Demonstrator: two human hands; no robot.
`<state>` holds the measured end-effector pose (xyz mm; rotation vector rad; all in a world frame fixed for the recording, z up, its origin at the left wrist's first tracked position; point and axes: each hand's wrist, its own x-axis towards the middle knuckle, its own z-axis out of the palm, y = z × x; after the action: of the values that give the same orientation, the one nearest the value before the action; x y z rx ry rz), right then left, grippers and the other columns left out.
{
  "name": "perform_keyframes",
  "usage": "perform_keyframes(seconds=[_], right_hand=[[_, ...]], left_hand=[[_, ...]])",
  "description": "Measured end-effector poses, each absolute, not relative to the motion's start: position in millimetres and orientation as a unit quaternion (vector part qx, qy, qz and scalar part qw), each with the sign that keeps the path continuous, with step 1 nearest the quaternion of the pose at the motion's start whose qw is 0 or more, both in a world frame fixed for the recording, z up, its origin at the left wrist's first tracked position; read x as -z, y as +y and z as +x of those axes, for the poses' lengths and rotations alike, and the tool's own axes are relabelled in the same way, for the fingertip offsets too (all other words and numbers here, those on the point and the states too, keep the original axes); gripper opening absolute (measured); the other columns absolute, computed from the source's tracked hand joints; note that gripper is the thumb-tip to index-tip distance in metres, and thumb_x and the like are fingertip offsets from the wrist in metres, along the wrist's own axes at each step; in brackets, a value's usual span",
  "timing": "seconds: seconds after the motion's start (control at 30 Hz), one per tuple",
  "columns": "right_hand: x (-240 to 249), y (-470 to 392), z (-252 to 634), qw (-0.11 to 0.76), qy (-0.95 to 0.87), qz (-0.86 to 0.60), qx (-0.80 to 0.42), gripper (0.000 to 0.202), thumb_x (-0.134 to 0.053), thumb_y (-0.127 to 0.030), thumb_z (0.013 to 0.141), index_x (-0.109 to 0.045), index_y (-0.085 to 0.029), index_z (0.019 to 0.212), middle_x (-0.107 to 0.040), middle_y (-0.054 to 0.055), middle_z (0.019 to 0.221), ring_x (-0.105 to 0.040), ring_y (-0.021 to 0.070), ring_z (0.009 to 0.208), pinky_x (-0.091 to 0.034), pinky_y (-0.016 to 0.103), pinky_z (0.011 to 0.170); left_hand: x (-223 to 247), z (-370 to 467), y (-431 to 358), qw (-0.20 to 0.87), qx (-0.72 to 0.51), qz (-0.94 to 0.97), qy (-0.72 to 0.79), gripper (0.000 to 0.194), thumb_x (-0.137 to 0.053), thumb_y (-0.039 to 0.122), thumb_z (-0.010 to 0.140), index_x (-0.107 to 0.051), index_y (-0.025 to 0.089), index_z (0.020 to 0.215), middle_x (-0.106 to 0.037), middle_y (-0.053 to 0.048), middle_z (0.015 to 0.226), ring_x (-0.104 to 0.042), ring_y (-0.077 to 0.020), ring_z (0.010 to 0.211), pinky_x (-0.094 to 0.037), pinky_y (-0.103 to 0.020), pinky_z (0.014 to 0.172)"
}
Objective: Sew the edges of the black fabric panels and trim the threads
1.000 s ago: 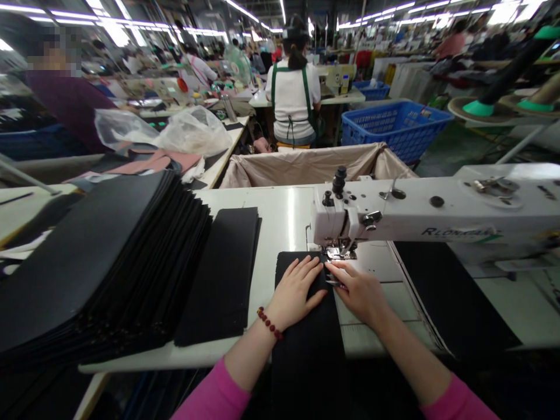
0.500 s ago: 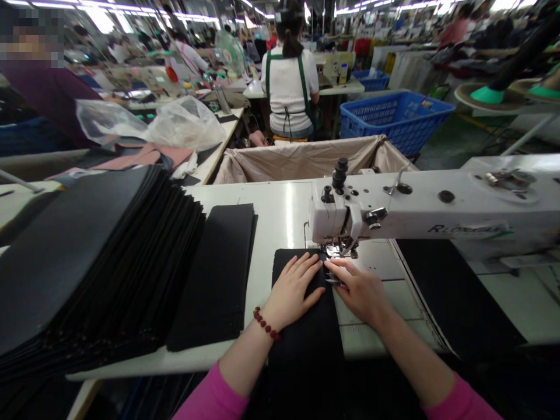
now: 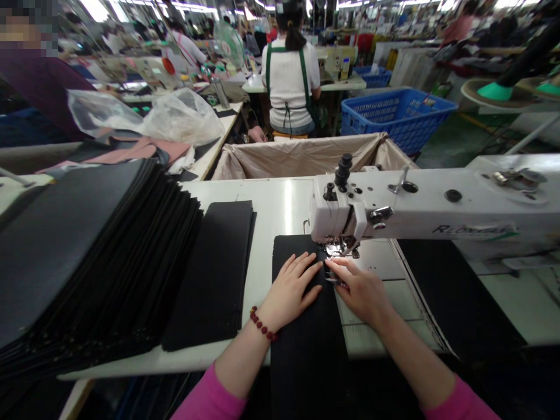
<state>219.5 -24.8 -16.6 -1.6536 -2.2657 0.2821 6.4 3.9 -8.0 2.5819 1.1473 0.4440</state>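
Head view, lower centre of the frame: the left hand (image 3: 292,289) lies flat, fingers spread, on a black fabric strip (image 3: 306,344), and the right hand (image 3: 361,290) presses the strip's right edge just beside it — a small metal tool pinched at its fingertips, too small to identify. Both hands sit right below the presser foot of the white sewing machine (image 3: 420,213), the strip running from there off the table's near edge. Left of the strip lies a flat pile of black pieces (image 3: 219,268); further left — a tall fanned stack (image 3: 87,256). Behind the table (image 3: 280,204), a cloth-lined bin (image 3: 301,157).
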Motion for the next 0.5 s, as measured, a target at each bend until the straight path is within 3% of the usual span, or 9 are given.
perform_keyframes(seconds=[0.5], right_hand=[[16.3, -24.5, 220.6, 0.157, -0.794, -0.579, -0.104, 0.051, -0.054, -0.021, 0.089, -0.045, -0.031, 0.139, -0.052, 0.002, 0.138, -0.061, 0.0217, 0.106, -0.051, 0.034, 0.085]], left_hand=[[10.6, 6.3, 5.7, 0.135, -0.151, 0.892, 0.404, 0.043, -0.049, 0.027, 0.095, -0.044, 0.025, 0.138, -0.043, -0.006, 0.147, -0.033, -0.0229, 0.139, -0.023, -0.047, 0.118]])
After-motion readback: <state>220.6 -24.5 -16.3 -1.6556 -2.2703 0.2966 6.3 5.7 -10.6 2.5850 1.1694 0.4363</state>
